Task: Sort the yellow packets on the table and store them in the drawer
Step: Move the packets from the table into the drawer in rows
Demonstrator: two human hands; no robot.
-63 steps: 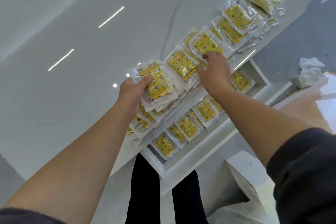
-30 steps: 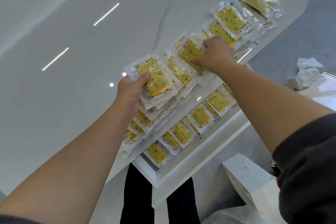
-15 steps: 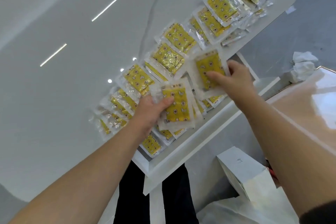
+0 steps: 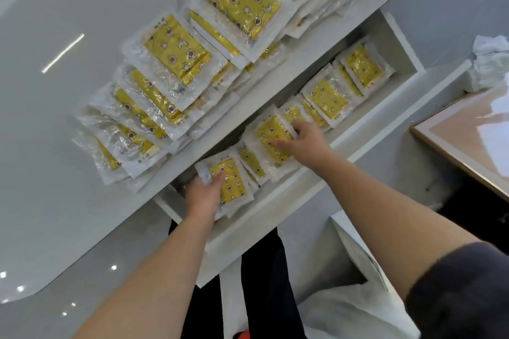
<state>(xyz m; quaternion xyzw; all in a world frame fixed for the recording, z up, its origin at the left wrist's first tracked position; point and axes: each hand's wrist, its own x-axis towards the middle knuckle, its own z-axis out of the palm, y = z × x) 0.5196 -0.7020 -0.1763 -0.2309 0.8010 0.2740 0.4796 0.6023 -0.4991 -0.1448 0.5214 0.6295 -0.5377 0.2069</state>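
Your L hand grips a stack, thumb on top, and your R hand pinches one packet. Both are down in the drawer, prob so they land flat, overlapping the row there. A big pile sits at the table edge, so lots to go imo.

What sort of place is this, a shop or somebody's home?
Probably a shop or stockroom, at a guess: many identical yellow packets lie stacked on a glossy white table, and more stand in rows in the open drawer below.
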